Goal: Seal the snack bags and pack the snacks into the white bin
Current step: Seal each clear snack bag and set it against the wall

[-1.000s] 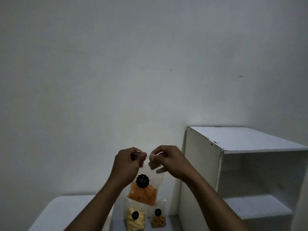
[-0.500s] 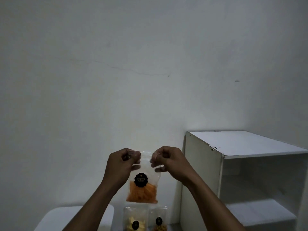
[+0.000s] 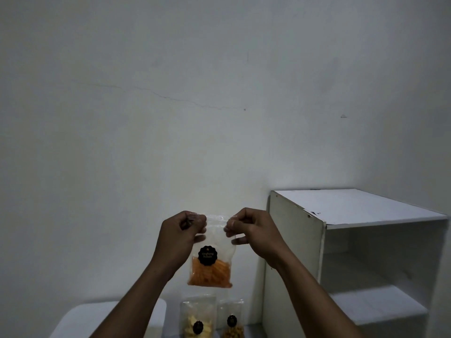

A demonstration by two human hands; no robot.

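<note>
A clear snack bag (image 3: 211, 272) with orange sticks and a round black label hangs in the air in front of the wall. My left hand (image 3: 179, 237) pinches its top left corner and my right hand (image 3: 253, 231) pinches its top right corner, so the top strip is stretched between them. Below stand two more clear bags: one with pale yellow chips (image 3: 197, 318) and one with brown bits (image 3: 231, 320). The white bin (image 3: 78, 318) shows at the bottom left, partly behind my left forearm.
A white open shelf unit (image 3: 361, 211) stands at the right, close to my right forearm. A plain white wall with a thin crack fills the background.
My hands have drawn apart along the bag's top, from nearly touching to one at each corner. The view has tilted up a little, so the lower bags sit nearer the frame's bottom.
</note>
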